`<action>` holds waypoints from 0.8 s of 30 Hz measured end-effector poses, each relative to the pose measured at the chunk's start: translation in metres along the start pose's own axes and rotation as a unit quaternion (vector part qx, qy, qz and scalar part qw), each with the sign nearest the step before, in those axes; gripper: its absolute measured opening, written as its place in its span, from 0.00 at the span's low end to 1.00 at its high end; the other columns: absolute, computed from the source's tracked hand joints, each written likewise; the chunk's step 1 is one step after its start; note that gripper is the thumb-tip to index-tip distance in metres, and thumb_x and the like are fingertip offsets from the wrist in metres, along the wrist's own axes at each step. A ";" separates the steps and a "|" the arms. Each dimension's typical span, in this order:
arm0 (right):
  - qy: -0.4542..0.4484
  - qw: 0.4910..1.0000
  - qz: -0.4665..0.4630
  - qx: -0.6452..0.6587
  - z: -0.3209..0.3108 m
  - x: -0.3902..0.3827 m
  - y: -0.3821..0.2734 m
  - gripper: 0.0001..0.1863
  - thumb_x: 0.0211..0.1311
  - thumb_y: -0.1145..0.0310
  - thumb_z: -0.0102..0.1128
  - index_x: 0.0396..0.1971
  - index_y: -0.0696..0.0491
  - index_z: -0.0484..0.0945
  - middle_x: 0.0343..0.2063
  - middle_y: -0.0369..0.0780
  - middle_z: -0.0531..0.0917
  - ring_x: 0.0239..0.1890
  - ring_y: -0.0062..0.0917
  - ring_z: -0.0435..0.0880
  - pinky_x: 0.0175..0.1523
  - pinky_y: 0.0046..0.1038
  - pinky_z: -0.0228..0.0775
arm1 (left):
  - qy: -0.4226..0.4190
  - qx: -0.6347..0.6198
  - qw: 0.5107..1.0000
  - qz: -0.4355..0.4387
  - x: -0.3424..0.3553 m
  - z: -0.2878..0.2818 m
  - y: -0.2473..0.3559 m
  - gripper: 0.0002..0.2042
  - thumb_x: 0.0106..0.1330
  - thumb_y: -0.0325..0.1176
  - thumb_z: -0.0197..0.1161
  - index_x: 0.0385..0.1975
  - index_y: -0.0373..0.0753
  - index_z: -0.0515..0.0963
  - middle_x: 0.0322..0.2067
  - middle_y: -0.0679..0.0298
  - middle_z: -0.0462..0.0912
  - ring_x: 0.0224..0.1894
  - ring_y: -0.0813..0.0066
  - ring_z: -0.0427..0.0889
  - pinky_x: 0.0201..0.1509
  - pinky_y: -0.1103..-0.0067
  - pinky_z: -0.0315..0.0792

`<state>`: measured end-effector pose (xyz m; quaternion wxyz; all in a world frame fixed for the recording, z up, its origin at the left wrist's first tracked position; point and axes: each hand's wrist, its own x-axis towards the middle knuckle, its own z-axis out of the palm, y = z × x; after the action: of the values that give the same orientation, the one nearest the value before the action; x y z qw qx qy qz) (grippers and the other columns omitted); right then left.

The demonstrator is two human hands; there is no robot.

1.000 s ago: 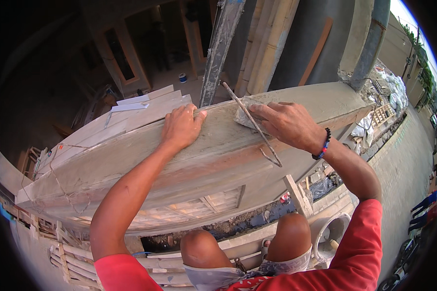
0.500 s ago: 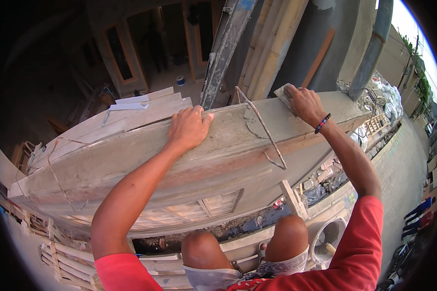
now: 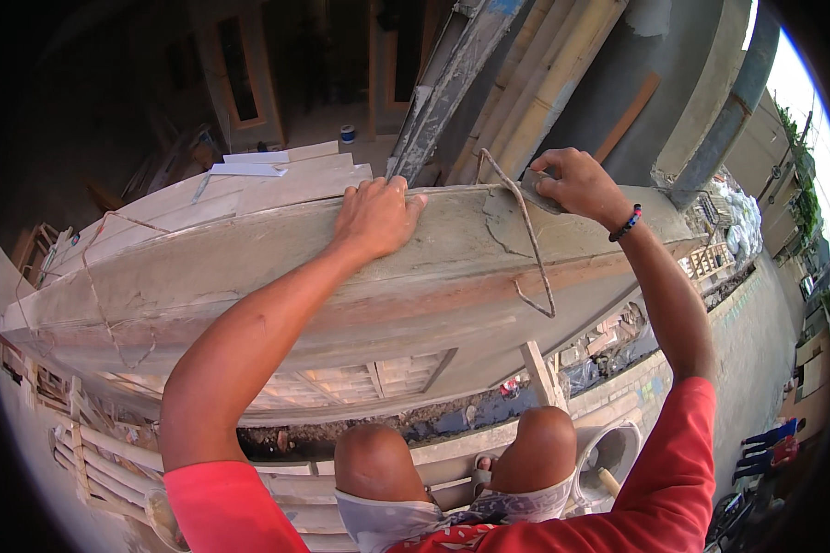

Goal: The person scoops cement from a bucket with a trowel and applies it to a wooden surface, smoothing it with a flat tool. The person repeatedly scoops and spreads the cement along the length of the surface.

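Observation:
A long grey cement ledge [image 3: 286,253] runs across in front of me. My left hand [image 3: 378,217] lies on its top with the fingers spread toward the far edge, holding nothing. My right hand [image 3: 581,187] pinches a small flat grey piece [image 3: 546,196], like a scraper blade, at the ledge's far edge; its exact kind is partly hidden by the fingers. Just left of that piece, a bent metal rod [image 3: 521,217] sticks out of the ledge and loops over the near side. Rough, cracked mortar [image 3: 502,221] shows beside the rod.
Thin boards [image 3: 231,198] lie beyond the ledge at left. Bamboo poles [image 3: 553,78] and a cement-smeared beam [image 3: 456,88] rise behind it. A grey pipe [image 3: 728,115] stands at right. Below my knees are a ditch [image 3: 433,429] and bamboo scaffold poles [image 3: 102,456].
My right hand has shifted left along the ledge, closer to the bent rod, and the flat grey piece is tilted differently. My left hand stays on the ledge. The whole view has shifted slightly.

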<state>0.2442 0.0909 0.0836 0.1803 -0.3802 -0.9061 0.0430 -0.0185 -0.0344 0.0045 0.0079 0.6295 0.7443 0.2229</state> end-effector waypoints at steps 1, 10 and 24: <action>0.002 1.000 0.003 0.002 0.005 0.002 -0.001 0.19 0.50 0.68 0.60 0.42 0.59 0.83 0.30 0.53 0.85 0.36 0.43 0.86 0.49 0.35 0.77 | -0.011 0.004 1.000 -0.003 -0.001 -0.002 0.002 0.22 0.73 0.49 0.52 0.50 0.34 0.77 0.43 0.49 0.82 0.52 0.54 0.78 0.60 0.64 0.65; 0.004 0.999 -0.033 -0.015 0.026 0.009 -0.007 0.17 0.50 0.69 0.59 0.41 0.59 0.82 0.32 0.53 0.85 0.40 0.46 0.85 0.52 0.39 0.75 | -0.017 0.012 1.000 0.002 0.001 0.002 -0.002 0.23 0.73 0.49 0.52 0.52 0.32 0.76 0.44 0.49 0.82 0.53 0.54 0.77 0.61 0.62 0.64; 0.081 0.993 -0.051 -0.074 0.073 0.066 0.019 0.12 0.50 0.71 0.56 0.35 0.58 0.81 0.33 0.54 0.84 0.41 0.49 0.83 0.49 0.45 0.74 | -0.032 0.004 0.999 -0.002 0.001 -0.002 -0.003 0.23 0.74 0.48 0.50 0.51 0.31 0.76 0.47 0.47 0.80 0.56 0.53 0.75 0.65 0.61 0.60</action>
<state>0.1880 0.1558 0.0307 0.2262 -0.3480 -0.9075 -0.0643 -0.0216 -0.0343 0.0054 0.0299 0.6349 0.7459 0.1992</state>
